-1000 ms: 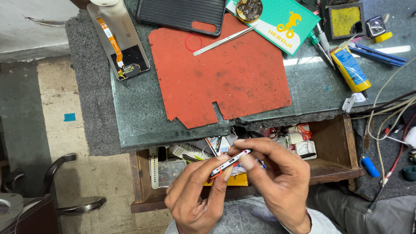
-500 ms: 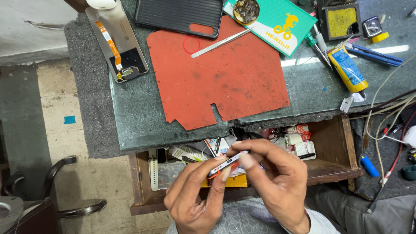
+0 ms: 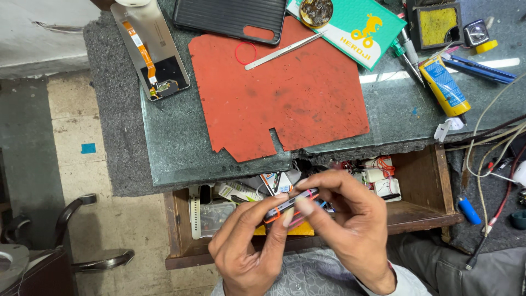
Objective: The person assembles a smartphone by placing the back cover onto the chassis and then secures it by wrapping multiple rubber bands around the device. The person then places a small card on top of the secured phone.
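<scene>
Left hand [image 3: 249, 244] and right hand [image 3: 342, 219], I note, pinch a rubber-banded phone [image 3: 290, 204] edgewise over the open drawer [image 3: 422, 214], fingers closed.

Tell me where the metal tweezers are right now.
In the head view the tweezers lie slanted on the upper part of the red mat, just right of a red rubber ring and below the black ribbed case, away from both hands.
</scene>
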